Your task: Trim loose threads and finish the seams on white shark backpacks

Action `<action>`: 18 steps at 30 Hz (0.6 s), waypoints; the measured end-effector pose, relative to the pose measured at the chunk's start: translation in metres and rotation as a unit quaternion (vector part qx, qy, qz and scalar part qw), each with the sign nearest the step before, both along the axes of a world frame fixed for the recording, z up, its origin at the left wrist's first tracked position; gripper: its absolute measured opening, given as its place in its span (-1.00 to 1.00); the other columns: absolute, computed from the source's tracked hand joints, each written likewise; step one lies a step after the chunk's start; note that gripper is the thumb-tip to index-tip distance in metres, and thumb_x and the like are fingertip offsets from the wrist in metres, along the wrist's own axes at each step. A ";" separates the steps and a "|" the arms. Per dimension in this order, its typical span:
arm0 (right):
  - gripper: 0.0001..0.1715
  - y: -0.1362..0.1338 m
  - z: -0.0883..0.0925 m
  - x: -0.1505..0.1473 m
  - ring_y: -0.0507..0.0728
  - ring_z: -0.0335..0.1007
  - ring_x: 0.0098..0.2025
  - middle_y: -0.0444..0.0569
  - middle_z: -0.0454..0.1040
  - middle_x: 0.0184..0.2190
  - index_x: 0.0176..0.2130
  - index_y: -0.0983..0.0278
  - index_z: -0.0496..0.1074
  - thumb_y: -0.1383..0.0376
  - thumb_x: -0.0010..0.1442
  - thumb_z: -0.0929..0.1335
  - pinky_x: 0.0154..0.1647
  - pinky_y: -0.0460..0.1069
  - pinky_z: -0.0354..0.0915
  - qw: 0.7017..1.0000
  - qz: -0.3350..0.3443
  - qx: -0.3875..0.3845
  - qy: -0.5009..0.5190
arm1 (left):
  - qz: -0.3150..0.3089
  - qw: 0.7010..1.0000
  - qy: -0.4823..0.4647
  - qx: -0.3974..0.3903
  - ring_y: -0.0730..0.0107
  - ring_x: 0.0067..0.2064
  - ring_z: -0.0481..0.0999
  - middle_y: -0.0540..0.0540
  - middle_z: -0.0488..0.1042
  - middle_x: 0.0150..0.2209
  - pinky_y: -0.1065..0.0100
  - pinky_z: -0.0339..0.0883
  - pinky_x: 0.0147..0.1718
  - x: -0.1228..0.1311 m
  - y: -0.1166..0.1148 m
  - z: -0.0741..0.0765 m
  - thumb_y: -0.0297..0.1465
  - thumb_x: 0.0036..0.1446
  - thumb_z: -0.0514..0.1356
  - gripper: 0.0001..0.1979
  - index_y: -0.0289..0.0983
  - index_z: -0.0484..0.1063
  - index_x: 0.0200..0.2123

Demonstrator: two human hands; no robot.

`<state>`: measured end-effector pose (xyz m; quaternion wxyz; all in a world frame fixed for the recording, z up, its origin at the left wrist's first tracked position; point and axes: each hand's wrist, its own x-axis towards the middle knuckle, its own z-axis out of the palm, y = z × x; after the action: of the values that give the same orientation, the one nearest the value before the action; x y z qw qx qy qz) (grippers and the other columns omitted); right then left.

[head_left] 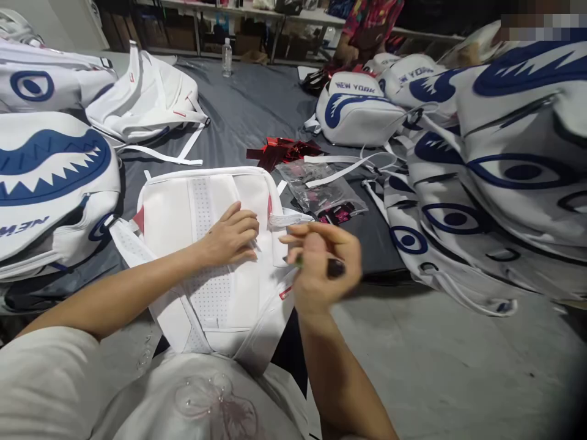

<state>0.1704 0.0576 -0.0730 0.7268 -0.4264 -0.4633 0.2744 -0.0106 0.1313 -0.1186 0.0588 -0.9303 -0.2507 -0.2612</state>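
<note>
A white backpack lies back-side up in front of me, its mesh padding and shoulder straps showing. My left hand rests flat on the padding with the fingers stretched out toward a white strap loop at the bag's right edge. Just right of the bag, my right hand hovers, blurred, with fingers curled around a small dark object with a greenish tip that I cannot make out clearly.
White backpacks with blue shark-mouth and eye prints are piled at the left and right. A clear plastic bag and red shiny pieces lie on the grey sheet. A water bottle stands far back. A person sits at the back.
</note>
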 end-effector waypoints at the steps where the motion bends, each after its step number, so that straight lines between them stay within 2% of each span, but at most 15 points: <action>1: -0.88 0.007 -0.011 -0.006 0.06 0.55 -0.37 -0.08 0.58 -0.27 -0.15 0.20 0.45 0.25 0.30 0.36 -0.49 -0.07 0.38 1.000 0.005 0.004 -0.025 | 0.006 1.000 -0.006 0.006 0.17 0.13 0.36 -0.16 0.51 -0.12 -0.05 -0.10 0.36 -0.001 -0.004 -0.001 -0.04 0.35 -0.01 -0.57 -0.28 0.40 -0.23; 3: -0.88 0.016 -0.036 -0.010 0.09 0.55 -0.25 -0.04 0.57 -0.21 -0.15 0.21 0.48 0.27 0.29 0.36 -0.29 0.00 0.46 0.995 0.013 -0.008 -0.103 | 0.017 0.999 -0.015 0.023 0.21 0.10 0.38 -0.12 0.51 -0.17 -0.02 -0.05 0.36 -0.002 -0.012 -0.003 -0.13 0.35 0.07 -0.68 -0.27 0.40 -0.26; 5: -0.86 0.016 -0.055 -0.002 0.15 0.52 -0.12 0.01 0.56 -0.19 -0.16 0.24 0.49 0.28 0.28 0.36 -0.12 0.08 0.45 0.981 0.011 -0.011 -0.191 | 0.026 0.999 -0.017 0.038 0.25 0.05 0.39 -0.07 0.50 -0.23 0.01 -0.01 0.35 -0.002 -0.019 -0.004 -0.20 0.33 0.12 -0.75 -0.25 0.39 -0.31; 7: -0.79 0.009 -0.063 0.012 0.18 0.49 -0.13 0.03 0.54 -0.22 -0.16 0.27 0.49 0.22 0.28 0.33 -0.11 0.11 0.43 0.963 0.012 -0.003 -0.270 | 0.037 0.998 0.000 0.048 0.23 0.06 0.38 -0.07 0.48 -0.25 -0.01 0.03 0.35 0.000 -0.023 -0.004 -0.22 0.29 0.18 -0.78 -0.25 0.39 -0.32; 10: -0.59 -0.006 -0.060 0.028 0.10 0.43 -0.44 -0.07 0.46 -0.46 -0.13 0.29 0.49 0.06 0.34 0.23 -0.39 0.02 0.36 0.948 0.033 -0.028 -0.316 | 0.075 0.996 0.039 0.037 0.13 0.07 0.34 -0.09 0.43 -0.27 -0.10 0.10 0.32 0.003 -0.025 -0.004 -0.26 0.19 0.28 -0.81 -0.25 0.40 -0.32; 12: -0.46 -0.013 -0.055 0.031 0.06 0.34 -0.57 -0.13 0.39 -0.57 -0.11 0.30 0.51 -0.02 0.36 0.17 -0.50 -0.02 0.28 0.949 0.015 -0.051 -0.312 | 0.093 0.994 0.034 0.037 0.14 0.03 0.35 -0.07 0.41 -0.32 -0.11 0.12 0.30 0.004 -0.026 -0.007 -0.29 0.16 0.30 -0.82 -0.25 0.39 -0.35; 15: -0.48 -0.015 -0.046 0.028 0.07 0.41 -0.52 -0.06 0.51 -0.47 -0.12 0.30 0.54 -0.05 0.32 0.25 -0.45 -0.02 0.30 0.936 -0.019 -0.063 -0.347 | 0.080 0.995 -0.010 0.055 0.20 0.00 0.37 -0.04 0.41 -0.34 -0.07 0.10 0.32 0.003 -0.028 -0.015 -0.32 0.22 0.25 -0.82 -0.24 0.37 -0.40; 18: -0.64 -0.009 -0.034 0.026 0.08 0.47 -0.46 -0.07 0.59 -0.40 -0.15 0.26 0.55 0.05 0.23 0.38 -0.37 -0.03 0.35 0.912 0.039 -0.159 -0.376 | 0.067 0.995 -0.037 0.061 0.27 0.00 0.39 -0.01 0.43 -0.32 -0.01 0.04 0.35 0.000 -0.029 -0.021 -0.35 0.27 0.19 -0.82 -0.24 0.36 -0.40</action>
<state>0.1961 0.0482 -0.1071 0.4101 -0.5895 -0.6689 0.1922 -0.0102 0.1025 -0.1400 0.1235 -0.8957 -0.2980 -0.3060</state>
